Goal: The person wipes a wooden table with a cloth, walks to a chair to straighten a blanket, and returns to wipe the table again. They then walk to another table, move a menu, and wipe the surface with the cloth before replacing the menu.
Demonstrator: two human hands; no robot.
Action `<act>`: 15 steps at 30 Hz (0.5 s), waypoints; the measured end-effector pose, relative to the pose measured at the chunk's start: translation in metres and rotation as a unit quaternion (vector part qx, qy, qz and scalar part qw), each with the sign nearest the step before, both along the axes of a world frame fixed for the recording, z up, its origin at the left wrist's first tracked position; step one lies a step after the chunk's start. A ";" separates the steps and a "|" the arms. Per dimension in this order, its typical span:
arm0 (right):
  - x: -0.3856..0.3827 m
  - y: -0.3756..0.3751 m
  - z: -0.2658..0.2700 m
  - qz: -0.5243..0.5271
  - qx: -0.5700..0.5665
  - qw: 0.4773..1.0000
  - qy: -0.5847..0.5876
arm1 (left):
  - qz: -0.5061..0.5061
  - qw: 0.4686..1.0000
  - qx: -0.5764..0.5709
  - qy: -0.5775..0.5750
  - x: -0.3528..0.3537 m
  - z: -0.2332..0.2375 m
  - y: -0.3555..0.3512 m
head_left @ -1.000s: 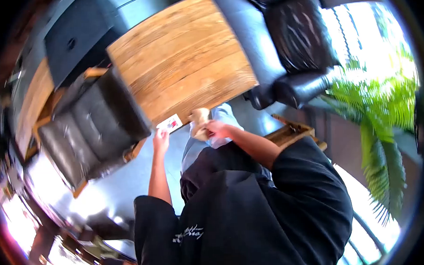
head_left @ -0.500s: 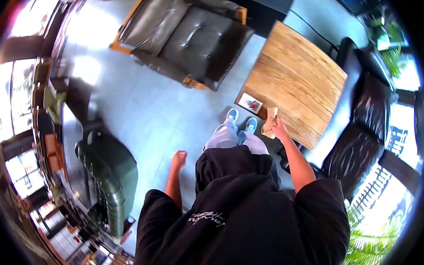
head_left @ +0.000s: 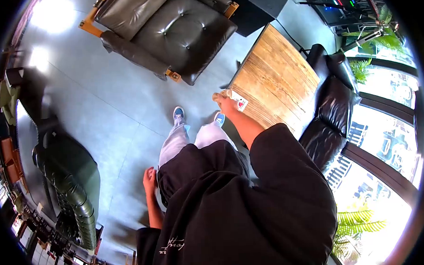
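Hanging left hand (head_left: 149, 180): loose, nothing visible in it.
Right hand (head_left: 226, 104): grasping crumpled brown paper (head_left: 226, 92); a slack grip could drop it, we judge.
Card (head_left: 241, 102): at the tabletop (head_left: 277, 74) corner, just beside that hand; a careless brush could sweep it off.

The small tan bundle (head_left: 226, 92) in the right hand (head_left: 225, 104) looks like matt paper, and the rectangular brown wooden table (head_left: 280, 69) at right shows streaky grain under a soft sheen. The far dark-brown tufted armchair (head_left: 178, 33) has glossy, leather-like upholstery; the near black short-sleeved shirt (head_left: 257, 215) is matt, creased cloth.
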State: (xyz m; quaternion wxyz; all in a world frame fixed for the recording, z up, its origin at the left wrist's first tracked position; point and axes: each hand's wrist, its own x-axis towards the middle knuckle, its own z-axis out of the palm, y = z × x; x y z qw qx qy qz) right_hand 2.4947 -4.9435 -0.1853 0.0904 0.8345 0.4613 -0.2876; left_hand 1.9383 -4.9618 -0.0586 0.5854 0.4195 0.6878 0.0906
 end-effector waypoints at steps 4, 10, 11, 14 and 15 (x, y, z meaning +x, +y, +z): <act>-0.029 -0.019 0.009 0.069 -0.096 0.988 0.097 | -0.041 0.993 -0.025 0.104 -0.085 -0.050 -0.028; -0.032 0.007 0.049 -0.016 0.086 0.994 0.067 | -0.057 0.991 -0.002 0.119 -0.062 -0.048 0.050; -0.022 0.014 0.045 -0.026 0.103 0.993 0.046 | -0.054 0.993 0.005 0.105 -0.036 -0.030 0.072; 0.016 0.031 0.013 -0.048 0.151 0.987 0.022 | -0.051 0.995 0.030 0.075 0.028 0.001 0.125; 0.037 0.023 -0.023 -0.048 0.165 0.984 0.039 | -0.054 0.995 0.039 0.070 0.050 0.009 0.137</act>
